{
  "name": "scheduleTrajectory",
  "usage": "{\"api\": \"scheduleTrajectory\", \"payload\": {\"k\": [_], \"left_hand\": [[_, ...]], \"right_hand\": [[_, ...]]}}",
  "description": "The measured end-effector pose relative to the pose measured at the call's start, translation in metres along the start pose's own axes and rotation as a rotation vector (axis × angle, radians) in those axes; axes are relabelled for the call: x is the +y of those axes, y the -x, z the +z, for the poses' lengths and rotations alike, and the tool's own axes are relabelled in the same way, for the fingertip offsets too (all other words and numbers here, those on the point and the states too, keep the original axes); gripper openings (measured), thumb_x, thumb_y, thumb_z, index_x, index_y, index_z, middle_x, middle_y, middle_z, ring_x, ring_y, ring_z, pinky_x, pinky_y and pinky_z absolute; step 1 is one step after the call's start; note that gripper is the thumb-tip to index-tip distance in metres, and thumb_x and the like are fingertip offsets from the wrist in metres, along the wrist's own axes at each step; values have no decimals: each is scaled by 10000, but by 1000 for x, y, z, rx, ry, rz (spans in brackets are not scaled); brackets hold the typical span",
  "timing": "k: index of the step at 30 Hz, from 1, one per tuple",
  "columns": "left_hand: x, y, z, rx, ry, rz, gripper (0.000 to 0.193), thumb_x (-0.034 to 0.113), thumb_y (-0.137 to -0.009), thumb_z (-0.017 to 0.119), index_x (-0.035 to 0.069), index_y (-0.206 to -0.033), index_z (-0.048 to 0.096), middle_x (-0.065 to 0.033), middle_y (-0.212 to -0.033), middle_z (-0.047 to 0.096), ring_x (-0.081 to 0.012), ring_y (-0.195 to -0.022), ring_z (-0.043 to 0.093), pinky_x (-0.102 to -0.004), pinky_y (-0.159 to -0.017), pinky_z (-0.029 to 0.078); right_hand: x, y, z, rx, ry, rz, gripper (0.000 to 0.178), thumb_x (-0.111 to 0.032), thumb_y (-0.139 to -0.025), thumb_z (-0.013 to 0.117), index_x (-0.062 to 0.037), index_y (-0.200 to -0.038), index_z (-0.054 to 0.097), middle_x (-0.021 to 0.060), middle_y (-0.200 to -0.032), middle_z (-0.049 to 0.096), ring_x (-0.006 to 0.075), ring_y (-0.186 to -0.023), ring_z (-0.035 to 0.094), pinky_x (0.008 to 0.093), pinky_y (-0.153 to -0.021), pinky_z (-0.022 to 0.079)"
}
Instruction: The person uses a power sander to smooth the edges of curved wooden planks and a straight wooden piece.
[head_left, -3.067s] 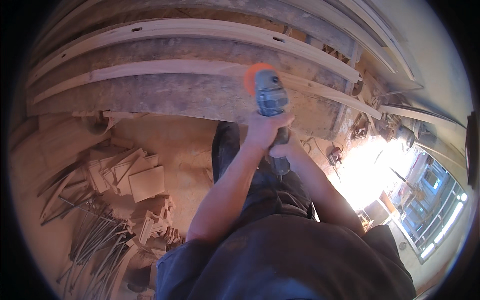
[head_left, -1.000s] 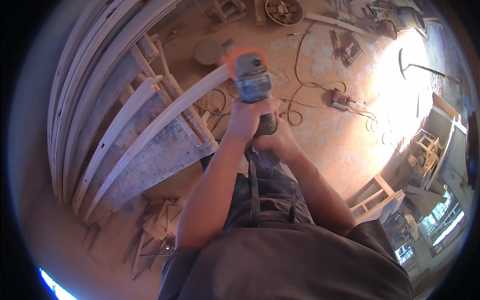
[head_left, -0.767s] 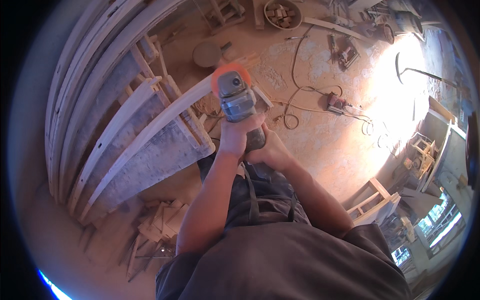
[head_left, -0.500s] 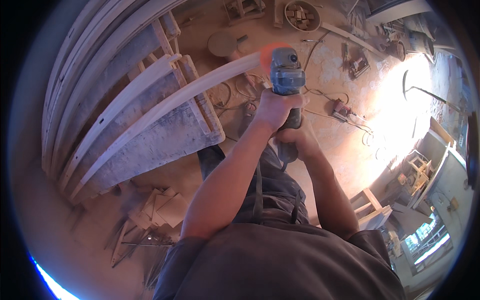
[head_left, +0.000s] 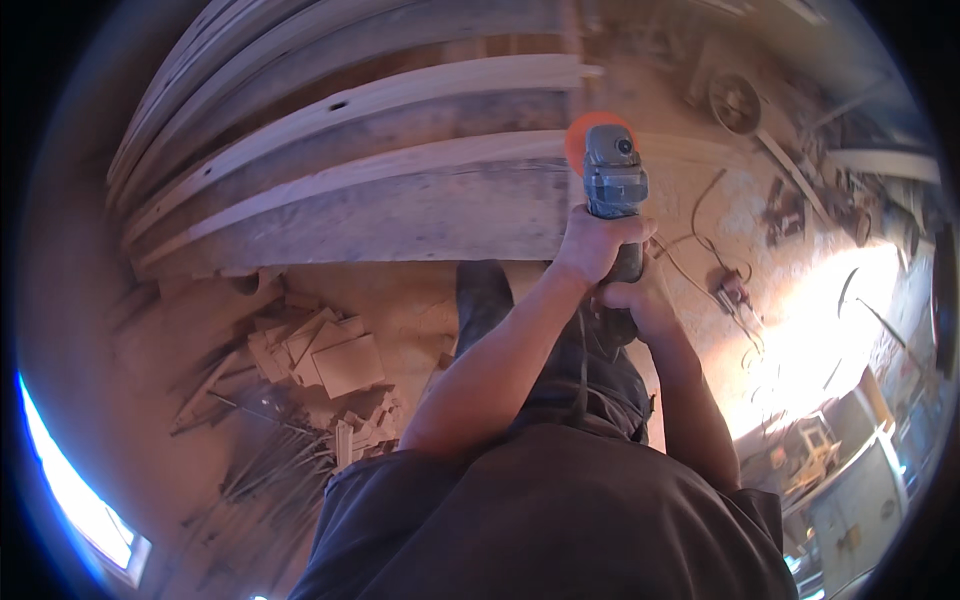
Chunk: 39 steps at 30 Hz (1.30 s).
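My left hand (head_left: 592, 244) wraps round the front of the body of a grey-blue angle grinder (head_left: 614, 180). My right hand (head_left: 642, 302) is closed on its rear handle, nearer to me. An orange round disc (head_left: 580, 140) shows at the tool's head, over the right end of a long pale wooden strip (head_left: 400, 157). Whether the disc touches the wood cannot be made out. The strip lies on a worn, dusty workbench (head_left: 400, 225). Behind it lies a second long strip (head_left: 400, 92) with small dark slots.
More curved strips (head_left: 230, 65) are stacked at the far left. Flat wood offcuts (head_left: 345, 362) and thin rods lie on the floor at lower left. A red power tool (head_left: 733, 290) with a cable lies on the floor to the right. A round bin (head_left: 735, 103) stands at far right.
My view has swung left, so the bench and strips sit further right in it. The grinder stays in both hands at the strip's right end.
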<state>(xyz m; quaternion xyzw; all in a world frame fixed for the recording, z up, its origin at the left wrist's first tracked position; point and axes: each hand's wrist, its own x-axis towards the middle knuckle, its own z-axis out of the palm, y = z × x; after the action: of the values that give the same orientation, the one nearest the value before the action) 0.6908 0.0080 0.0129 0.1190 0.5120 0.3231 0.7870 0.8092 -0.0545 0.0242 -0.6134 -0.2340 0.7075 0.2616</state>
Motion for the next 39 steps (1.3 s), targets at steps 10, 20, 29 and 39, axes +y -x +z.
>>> {"api": "scheduleTrajectory", "payload": {"k": [10, 20, 29, 39], "left_hand": [[76, 78, -213, 201, 273, 96, 202, 145, -788, 805, 21, -908, 702, -83, -812, 690, -199, -704, 675, -353, -674, 551], [141, 142, -395, 319, 506, 276, 234, 217, -855, 731, 13, -937, 653, -132, -838, 677, -258, -763, 681, -382, -756, 571], [82, 100, -267, 244, 378, 115, 226, 182, -818, 780, 2, -914, 684, -110, -804, 688, -232, -680, 684, -372, -661, 566], [19, 24, -92, 55, -125, 81, 278, 194, -741, 851, 25, -928, 735, -75, -844, 722, -174, -705, 668, -352, -679, 551]], "right_hand": [[-13, -40, 220, -246, 297, 90, 534, -62, -634, 763, 9, -1138, 600, 81, -857, 684, 181, -760, 687, 333, -668, 572], [1, -87, 424, -472, 361, 11, 760, -108, -584, 796, -17, -1303, 568, 109, -1039, 672, 209, -955, 664, 340, -822, 554], [-1, -45, 277, -291, 298, 67, 579, -82, -615, 775, -6, -1160, 596, 80, -887, 677, 182, -786, 678, 327, -707, 566], [-5, 10, 109, 11, -32, 85, 358, -61, -620, 715, 33, -960, 655, 131, -760, 689, 250, -636, 696, 358, -603, 586]]}}
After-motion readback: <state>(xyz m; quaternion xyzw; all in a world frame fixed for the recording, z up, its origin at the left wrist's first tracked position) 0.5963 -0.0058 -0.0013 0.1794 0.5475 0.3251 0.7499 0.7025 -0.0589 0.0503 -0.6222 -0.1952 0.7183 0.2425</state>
